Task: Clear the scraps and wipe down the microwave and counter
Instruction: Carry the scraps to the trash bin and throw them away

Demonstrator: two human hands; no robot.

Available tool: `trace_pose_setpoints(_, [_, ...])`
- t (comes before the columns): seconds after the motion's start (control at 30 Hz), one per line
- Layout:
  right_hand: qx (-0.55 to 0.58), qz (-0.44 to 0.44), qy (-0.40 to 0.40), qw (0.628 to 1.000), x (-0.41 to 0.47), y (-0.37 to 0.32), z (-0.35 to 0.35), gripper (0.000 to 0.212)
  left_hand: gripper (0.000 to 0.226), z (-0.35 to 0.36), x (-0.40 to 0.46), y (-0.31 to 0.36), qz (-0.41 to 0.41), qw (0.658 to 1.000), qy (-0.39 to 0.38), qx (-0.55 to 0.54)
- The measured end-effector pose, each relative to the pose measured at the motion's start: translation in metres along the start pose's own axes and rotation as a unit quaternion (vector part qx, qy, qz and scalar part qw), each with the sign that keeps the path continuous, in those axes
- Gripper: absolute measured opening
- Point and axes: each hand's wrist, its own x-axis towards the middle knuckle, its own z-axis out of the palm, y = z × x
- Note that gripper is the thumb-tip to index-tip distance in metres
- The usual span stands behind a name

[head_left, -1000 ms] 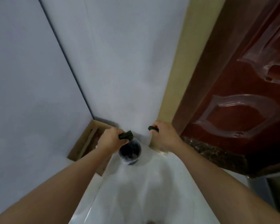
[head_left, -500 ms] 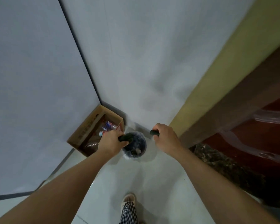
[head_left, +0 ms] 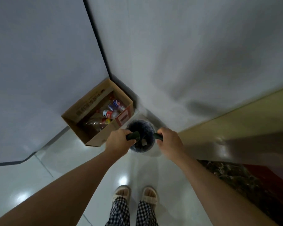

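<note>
A small round bin point(head_left: 138, 123) with a dark liner stands on the floor in the corner by the wall. Both my hands hover over its opening. My left hand point(head_left: 119, 141) is closed on a dark green scrap point(head_left: 133, 136) at the bin's left rim. My right hand point(head_left: 169, 142) grips another dark green scrap point(head_left: 157, 136) at the right rim. A pale scrap point(head_left: 143, 142) lies inside the bin between my hands. No microwave or counter is in view.
An open cardboard box point(head_left: 82, 110) holding plastic bottles point(head_left: 109, 113) sits left of the bin against the wall. A beige door frame point(head_left: 235, 128) and a dark threshold point(head_left: 232, 175) run along the right. My slippered feet point(head_left: 121, 193) stand on glossy white tiles.
My view has tilted down, bringing the box, floor and my feet into sight. Both hands stay over the bin, still gripping the green scraps.
</note>
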Motion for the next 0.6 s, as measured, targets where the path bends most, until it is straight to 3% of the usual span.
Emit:
trace_pose_setpoints(0.3, [0.0, -0.024, 0.004, 1.0, 0.101, 0.066, 0.13, 0.032, 0.027, 0.119, 0.105, -0.068, -0.06, 0.997, 0.031, -0.021])
trace_pose_setpoints(0.6, [-0.042, -0.038, 0.016, 0.998, 0.184, 0.116, 0.248, 0.031, 0.022, 0.213, 0.2, -0.136, -0.025, 0.997, 0.066, 0.04])
